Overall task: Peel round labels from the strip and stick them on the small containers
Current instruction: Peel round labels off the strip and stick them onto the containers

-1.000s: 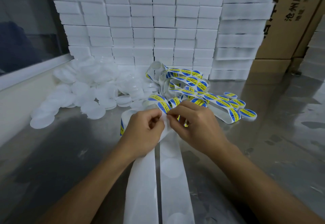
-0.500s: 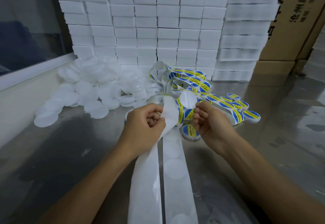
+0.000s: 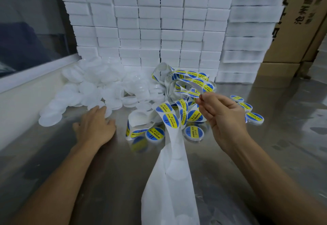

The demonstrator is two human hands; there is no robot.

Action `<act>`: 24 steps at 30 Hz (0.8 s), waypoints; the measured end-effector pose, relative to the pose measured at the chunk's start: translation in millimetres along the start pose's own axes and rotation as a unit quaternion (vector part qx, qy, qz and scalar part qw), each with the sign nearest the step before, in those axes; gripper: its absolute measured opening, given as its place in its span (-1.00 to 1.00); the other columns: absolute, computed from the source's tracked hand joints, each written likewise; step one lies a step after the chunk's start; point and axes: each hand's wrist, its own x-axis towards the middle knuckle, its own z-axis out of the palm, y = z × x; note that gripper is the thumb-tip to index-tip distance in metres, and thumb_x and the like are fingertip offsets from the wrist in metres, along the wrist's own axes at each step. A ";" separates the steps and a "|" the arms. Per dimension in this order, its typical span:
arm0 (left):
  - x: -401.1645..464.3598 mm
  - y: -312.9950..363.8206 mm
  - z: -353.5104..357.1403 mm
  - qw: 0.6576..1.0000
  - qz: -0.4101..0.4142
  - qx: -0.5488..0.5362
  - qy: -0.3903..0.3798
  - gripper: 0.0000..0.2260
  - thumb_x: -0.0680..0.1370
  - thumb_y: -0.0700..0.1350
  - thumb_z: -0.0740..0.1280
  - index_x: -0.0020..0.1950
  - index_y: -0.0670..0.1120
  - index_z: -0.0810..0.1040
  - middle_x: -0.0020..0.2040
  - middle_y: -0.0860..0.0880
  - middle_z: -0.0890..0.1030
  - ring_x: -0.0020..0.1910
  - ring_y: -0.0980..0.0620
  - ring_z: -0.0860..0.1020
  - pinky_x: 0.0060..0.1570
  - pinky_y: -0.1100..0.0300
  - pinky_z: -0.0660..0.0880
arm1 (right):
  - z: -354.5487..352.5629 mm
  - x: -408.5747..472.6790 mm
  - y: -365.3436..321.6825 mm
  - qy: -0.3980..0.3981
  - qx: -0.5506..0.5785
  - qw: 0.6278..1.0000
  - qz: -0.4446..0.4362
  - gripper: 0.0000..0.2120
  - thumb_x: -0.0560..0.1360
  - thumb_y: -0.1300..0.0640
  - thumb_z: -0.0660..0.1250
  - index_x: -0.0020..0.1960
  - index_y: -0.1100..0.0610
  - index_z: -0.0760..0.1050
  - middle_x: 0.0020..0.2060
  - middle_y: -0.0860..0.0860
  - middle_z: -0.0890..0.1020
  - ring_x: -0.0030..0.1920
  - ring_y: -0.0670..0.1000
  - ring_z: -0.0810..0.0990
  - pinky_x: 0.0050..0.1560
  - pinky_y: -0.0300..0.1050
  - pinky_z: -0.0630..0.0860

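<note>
- Right hand (image 3: 223, 117), right of centre, holds a peeled round label (image 3: 196, 86), seen from its pale back, pinched in its grip above the tangled white backing strip of blue-and-yellow labels (image 3: 174, 118).
- Left hand (image 3: 96, 124), grip open, fingers straight, touches the heap of plain white round plastic containers (image 3: 85, 90) at left on the steel bench (image 3: 265, 154).
- Step judged: fetching a container. Next: lift one and press the label flat on it.

A packing room or small factory storeroom — the signs are all in bulk. White boxes (image 3: 173, 23) stand stacked in even columns against the back, with brown shipping cartons (image 3: 290, 30) printed in dark characters beside them. A bare metal bench (image 3: 283, 154) carries a heap of identical white lids (image 3: 92, 90) and a tangle of label strip (image 3: 187, 83) — repeat work, many of one item.
</note>
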 end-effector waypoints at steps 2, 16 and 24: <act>0.6 -2.1 4.1 0.999 -0.017 0.025 -0.016 -0.64 0.59 0.07 0.18 0.34 -0.04 0.45 0.42 -0.03 0.40 0.38 -0.11 0.34 0.27 -0.09 0.25 | 1.3 -0.9 -0.4 -0.001 -0.011 1.000 -0.011 -0.82 0.47 0.30 0.43 -0.25 0.09 0.71 -0.23 0.10 0.73 -0.10 0.03 0.72 -0.10 -0.26 0.60; 2.1 1.9 4.2 0.984 -0.021 -0.157 0.076 -0.81 0.42 -0.09 0.48 -0.03 -0.11 0.60 0.09 -0.17 0.58 0.05 -0.16 0.54 -0.05 0.14 0.37 | 1.1 -1.4 4.9 0.003 -0.089 0.994 -0.058 -0.87 0.44 0.29 0.47 -0.08 0.09 0.66 -0.26 0.02 0.73 -0.21 -0.04 0.71 -0.24 -0.30 0.56; -20.9 42.9 -18.4 0.925 0.198 -0.226 0.234 -0.73 0.35 -0.25 0.54 0.02 -0.20 0.62 0.04 -0.18 0.50 0.00 -0.09 0.52 -0.08 0.17 0.42 | 3.0 -1.8 6.6 0.036 -0.102 0.993 -0.056 -0.89 0.47 0.24 0.46 -0.05 0.07 0.64 -0.27 -0.05 0.73 -0.24 -0.12 0.69 -0.32 -0.31 0.54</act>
